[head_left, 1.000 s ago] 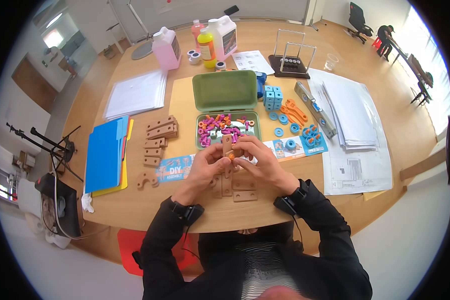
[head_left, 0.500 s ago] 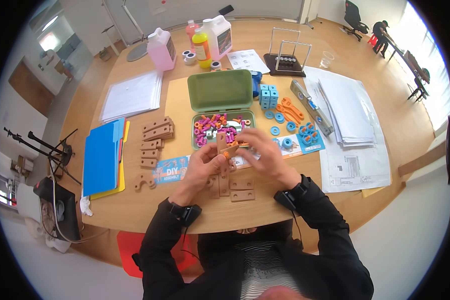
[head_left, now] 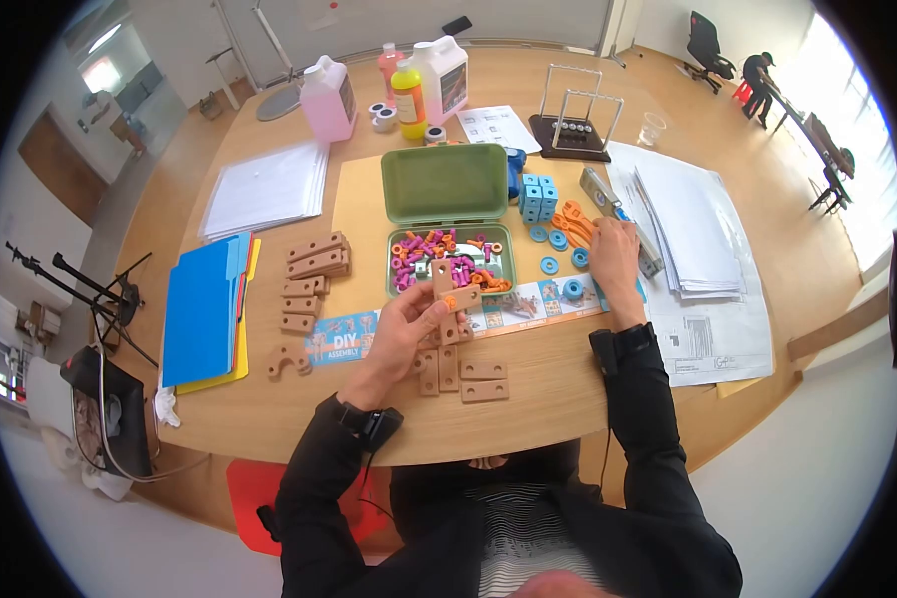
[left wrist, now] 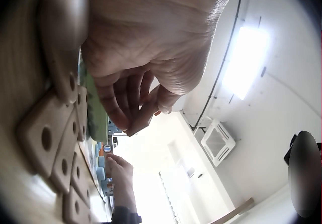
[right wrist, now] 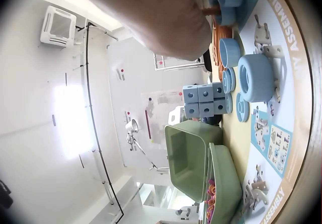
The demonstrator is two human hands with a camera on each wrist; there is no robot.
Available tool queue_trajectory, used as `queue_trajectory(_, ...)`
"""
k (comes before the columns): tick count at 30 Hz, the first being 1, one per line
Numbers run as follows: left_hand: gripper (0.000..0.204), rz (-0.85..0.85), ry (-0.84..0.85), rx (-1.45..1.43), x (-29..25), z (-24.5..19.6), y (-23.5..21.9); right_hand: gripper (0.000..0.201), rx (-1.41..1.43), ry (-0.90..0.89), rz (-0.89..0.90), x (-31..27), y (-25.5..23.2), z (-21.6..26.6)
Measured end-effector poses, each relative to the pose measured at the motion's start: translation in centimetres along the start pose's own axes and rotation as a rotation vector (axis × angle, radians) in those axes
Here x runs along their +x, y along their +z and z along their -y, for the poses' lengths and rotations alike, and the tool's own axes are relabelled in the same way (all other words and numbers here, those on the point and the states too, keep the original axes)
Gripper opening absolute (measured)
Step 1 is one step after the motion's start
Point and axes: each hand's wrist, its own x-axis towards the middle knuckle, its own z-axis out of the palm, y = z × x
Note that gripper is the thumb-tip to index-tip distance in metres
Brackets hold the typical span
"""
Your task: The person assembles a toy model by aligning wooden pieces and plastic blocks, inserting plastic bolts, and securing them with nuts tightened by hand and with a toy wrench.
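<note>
My left hand [head_left: 401, 334] grips joined wooden strips [head_left: 443, 273] above the table, with an orange bolt head [head_left: 449, 302] showing where they cross. In the left wrist view, the thumb and fingers pinch a wooden strip [left wrist: 143, 119]. Over to the right, my right hand [head_left: 615, 261] is down at the blue wheels, beside the orange wrenches [head_left: 575, 221] and the spirit level [head_left: 623, 217]. Its fingertips are hidden from the head view. In the right wrist view, blue wheels with orange-brown pegs [right wrist: 229, 5] stand right by that hand [right wrist: 166, 20].
A green box [head_left: 512, 261] of purple and orange bolts stands open behind the left hand. Loose wooden strips [head_left: 483, 389] lie in front, with more strips [head_left: 314, 259] to the left. Blue cubes [head_left: 538, 199], a printed instruction strip [head_left: 344, 337] and papers [head_left: 683, 229] are around.
My right hand has left the wooden strips and moved right to the blue wheels. One strip has swung crosswise over the other. My left hand keeps its hold.
</note>
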Motion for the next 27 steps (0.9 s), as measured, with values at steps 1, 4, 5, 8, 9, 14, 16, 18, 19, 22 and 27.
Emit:
queue_trajectory(1,0.047,-0.001,0.001,0.003,0.0,-0.1,0.0,0.026,0.001,-0.001,-0.001,0.1,0.2,-0.3)
queue_trajectory(4,0.046,0.002,-0.018,-0.005,0.1,0.0,-0.2,0.029,-0.075,0.035,0.027,0.5,0.4,-0.5)
queue_trajectory(5,0.046,-0.001,-0.017,-0.004,0.1,0.1,-0.3,0.028,-0.089,0.041,0.039,0.5,0.4,-0.6)
queue_trajectory(8,0.045,0.022,-0.016,0.010,0.2,0.3,-0.5,0.026,-0.093,0.035,0.045,0.6,0.3,-0.6)
queue_trajectory(9,0.044,0.021,-0.015,0.013,0.2,0.4,-0.5,0.023,-0.085,0.024,0.038,0.6,0.4,-0.7)
queue_trajectory(14,0.044,0.026,-0.012,0.039,0.2,0.4,-0.3,0.018,-0.077,-0.012,0.024,0.5,0.9,-1.0)
queue_trajectory(16,0.044,0.032,-0.017,0.062,0.2,0.4,-0.4,0.018,-0.072,-0.011,0.023,0.6,0.9,-0.9)
queue_trajectory(18,0.044,0.032,-0.010,0.071,0.2,0.4,-0.3,0.017,-0.075,-0.029,-0.009,0.5,0.7,-1.0)
queue_trajectory(19,0.044,0.031,-0.003,0.079,0.2,0.4,-0.2,0.017,-0.074,-0.030,-0.010,0.5,0.7,-1.0)
queue_trajectory(22,0.043,0.018,-0.014,0.054,0.1,0.0,0.1,0.018,-0.075,-0.003,0.014,0.6,0.3,-0.6)
queue_trajectory(27,0.042,0.012,0.027,0.082,0.4,0.5,-0.4,0.019,0.000,0.038,-0.094,0.9,-2.3,2.0)
